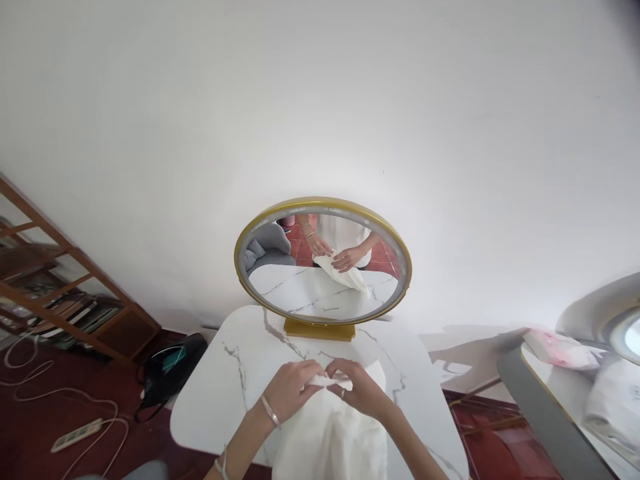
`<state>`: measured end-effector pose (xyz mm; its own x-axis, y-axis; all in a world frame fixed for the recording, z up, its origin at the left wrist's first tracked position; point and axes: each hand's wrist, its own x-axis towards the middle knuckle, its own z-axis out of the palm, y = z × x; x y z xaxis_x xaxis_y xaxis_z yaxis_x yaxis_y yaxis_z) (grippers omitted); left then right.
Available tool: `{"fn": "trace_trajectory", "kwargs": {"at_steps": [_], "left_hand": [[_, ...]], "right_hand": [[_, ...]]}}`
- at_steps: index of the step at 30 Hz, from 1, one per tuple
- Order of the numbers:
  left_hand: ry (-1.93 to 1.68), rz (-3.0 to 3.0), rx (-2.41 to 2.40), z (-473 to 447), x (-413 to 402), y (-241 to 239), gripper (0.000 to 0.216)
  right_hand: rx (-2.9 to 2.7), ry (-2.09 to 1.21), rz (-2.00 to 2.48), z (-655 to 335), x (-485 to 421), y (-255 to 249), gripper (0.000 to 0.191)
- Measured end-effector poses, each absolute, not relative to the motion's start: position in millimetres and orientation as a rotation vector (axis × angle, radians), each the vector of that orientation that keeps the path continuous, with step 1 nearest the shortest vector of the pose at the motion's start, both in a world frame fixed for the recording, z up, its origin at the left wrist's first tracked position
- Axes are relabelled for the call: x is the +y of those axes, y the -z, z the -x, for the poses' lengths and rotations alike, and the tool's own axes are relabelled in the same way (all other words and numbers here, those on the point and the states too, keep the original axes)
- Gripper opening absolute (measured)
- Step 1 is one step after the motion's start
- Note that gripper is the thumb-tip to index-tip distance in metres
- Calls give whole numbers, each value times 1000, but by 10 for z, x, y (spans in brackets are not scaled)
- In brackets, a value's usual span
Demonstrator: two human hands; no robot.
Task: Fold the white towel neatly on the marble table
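Observation:
A white cloth [330, 433] lies on the white marble-patterned table [225, 393], hanging toward me over the near edge. My left hand [293, 388], with a bracelet on the wrist, pinches the cloth's far edge. My right hand [361, 390], with a ring, pinches the same edge right beside it, fingertips almost touching. A round gold-framed mirror [323, 261] stands at the back of the table and reflects both hands and the cloth.
A wooden shelf with books [60, 293] stands at left. A dark bag [167, 373] sits on the red floor, near a power strip [76, 435] and cables. At right another table [565, 400] holds white and pink items.

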<state>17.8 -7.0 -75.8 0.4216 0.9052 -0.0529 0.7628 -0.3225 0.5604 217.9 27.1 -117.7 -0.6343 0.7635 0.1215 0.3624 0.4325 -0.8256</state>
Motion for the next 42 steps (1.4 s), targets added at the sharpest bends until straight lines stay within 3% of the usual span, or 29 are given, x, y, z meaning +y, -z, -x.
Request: {"fn": "trace_trajectory", "kwargs": {"at_steps": [5, 14, 24, 31, 37, 42], "left_hand": [[-436, -2070, 1457, -132, -207, 478, 12], [-591, -2140, 1356, -209, -76, 200, 18], [-620, -2042, 1411, 219, 202, 99, 15], [-630, -2036, 1421, 236, 358, 164, 14], [-653, -2063, 1443, 257, 463, 157, 14], [-641, -2137, 1586, 285, 523, 19, 16]], "right_hand": [[-2170, -1130, 979, -2298, 89, 1028, 21], [-2231, -940, 957, -2321, -31, 900, 24], [-2189, -1285, 1402, -3059, 351, 1039, 41], [-2155, -1528, 1359, -3488, 467, 913, 36], [-1908, -1328, 1592, -3644, 549, 954, 23], [-1892, -1434, 1339, -3756, 579, 756, 32]]}}
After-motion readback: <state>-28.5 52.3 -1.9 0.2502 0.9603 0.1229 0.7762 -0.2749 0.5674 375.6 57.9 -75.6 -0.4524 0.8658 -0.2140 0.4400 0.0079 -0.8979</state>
